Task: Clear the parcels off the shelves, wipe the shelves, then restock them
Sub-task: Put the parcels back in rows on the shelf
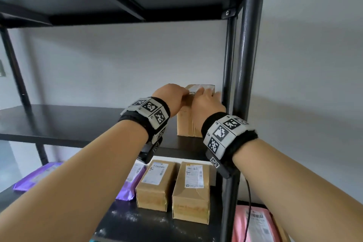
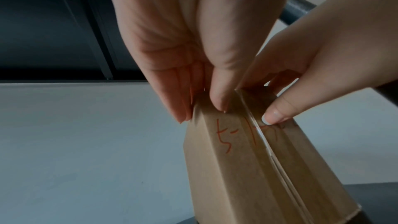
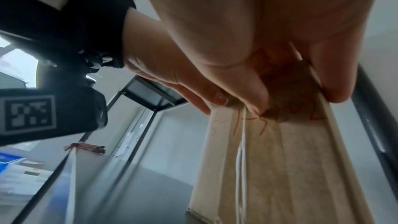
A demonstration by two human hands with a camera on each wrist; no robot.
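The top of an upright cardboard parcel (image 1: 187, 118) is gripped from both sides, the left hand (image 1: 172, 97) pinching its left edge and the right hand (image 1: 206, 104) clasped over its right edge, thumb (image 2: 277, 113) pressed on the front face. The parcel is stood on end, long axis vertical, at the right end of the middle shelf (image 1: 59, 122) beside the black post (image 1: 247, 55). On the shelf below (image 1: 137, 226), two brown boxes (image 1: 172, 186) and purple mailers (image 1: 35, 177) are laid flat, and both forearms are stretched forward and upward
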